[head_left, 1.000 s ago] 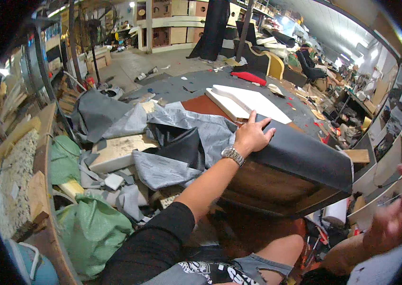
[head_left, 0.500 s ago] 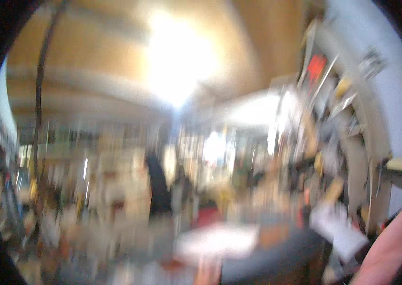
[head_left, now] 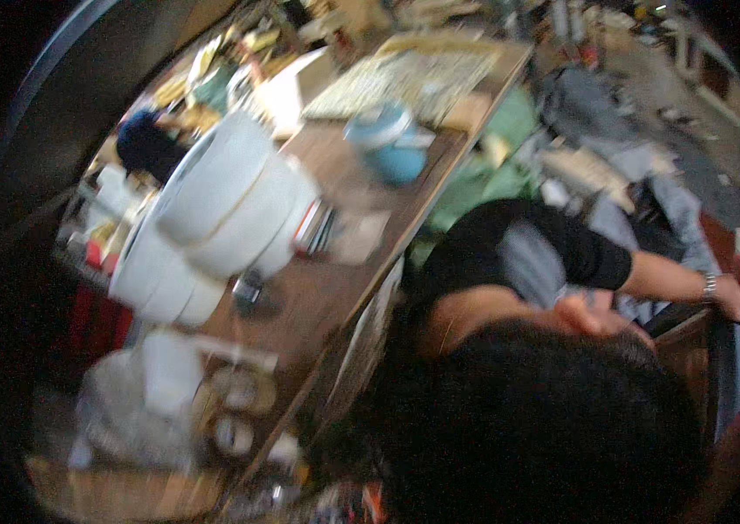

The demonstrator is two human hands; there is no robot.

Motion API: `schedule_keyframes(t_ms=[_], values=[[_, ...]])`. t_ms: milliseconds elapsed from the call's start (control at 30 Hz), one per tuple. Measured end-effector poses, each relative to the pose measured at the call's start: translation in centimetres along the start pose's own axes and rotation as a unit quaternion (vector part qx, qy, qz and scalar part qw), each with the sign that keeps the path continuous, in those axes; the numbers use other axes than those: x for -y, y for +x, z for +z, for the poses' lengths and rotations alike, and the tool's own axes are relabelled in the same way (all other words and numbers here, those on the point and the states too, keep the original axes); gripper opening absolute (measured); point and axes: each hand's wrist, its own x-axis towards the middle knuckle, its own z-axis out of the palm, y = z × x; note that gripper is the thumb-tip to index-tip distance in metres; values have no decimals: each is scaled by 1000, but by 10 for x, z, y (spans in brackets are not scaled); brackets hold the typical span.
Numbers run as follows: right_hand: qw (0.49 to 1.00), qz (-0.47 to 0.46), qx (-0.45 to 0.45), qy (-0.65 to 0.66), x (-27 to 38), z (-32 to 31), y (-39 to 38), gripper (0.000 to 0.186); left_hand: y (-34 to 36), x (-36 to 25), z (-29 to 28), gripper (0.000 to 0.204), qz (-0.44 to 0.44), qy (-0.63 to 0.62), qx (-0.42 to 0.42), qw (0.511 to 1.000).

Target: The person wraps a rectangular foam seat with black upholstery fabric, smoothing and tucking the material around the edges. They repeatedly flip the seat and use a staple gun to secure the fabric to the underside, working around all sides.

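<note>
A: Position of the left hand [head_left: 730,301]?
B: Recorded at the far right, laid over the upper edge of a dark-covered box-like piece [head_left: 726,375]. A metal-banded wristwatch [head_left: 710,286] is worn at the wrist, below a black sleeve [head_left: 601,258].
A: Spread or grip of the fingers?
B: Cannot be told; the fingers are blurred and seen small.
A: And the right hand?
B: Outside the view; its state cannot be told.
A: Where is the piece located?
B: At the right edge, partly hidden by the person's head [head_left: 553,419], with its brown inner side turned toward the view.
A: Surroundings?
B: Large white rolls [head_left: 239,201] are carried on a brown desk [head_left: 300,319], left of centre. Near its far end a blue container [head_left: 394,155] is seen, with a speckled board [head_left: 409,79] just beyond. Green sacking [head_left: 475,192] is heaped alongside the desk, and grey fabric [head_left: 573,109] is spread beyond the arm. Nearer, a clear plastic bag [head_left: 125,419] is noted beside a brown tape roll [head_left: 246,389].
</note>
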Motion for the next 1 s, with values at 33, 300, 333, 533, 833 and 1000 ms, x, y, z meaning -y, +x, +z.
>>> schedule_keyframes(t_ms=[33, 300, 333, 533, 833, 1000], values=[[1000, 8, 22, 18, 1, 5, 1, 47, -6, 7, 0, 57, -31, -4, -14, 999], [999, 1, 34, 2, 29, 30, 10, 47, 7, -51, 23, 56, -15, -16, -11, 1000], [1000, 2, 29, -2, 32, 32, 5, 47, -2, -66, 26, 56, -12, -17, -7, 1000], [999, -7, 13, -49, 27, 72, -7, 47, -19, -150, 54, 55, 36, -14, -2, 999], [991, -65, -21, -118, 42, 42, -36, 47, -81, -227, 31, 54, 2, 37, -26, 999], [979, -135, -38, -151, 38, -45, -64, 47, -89, -180, 13, 54, -79, 104, -74, 989]])
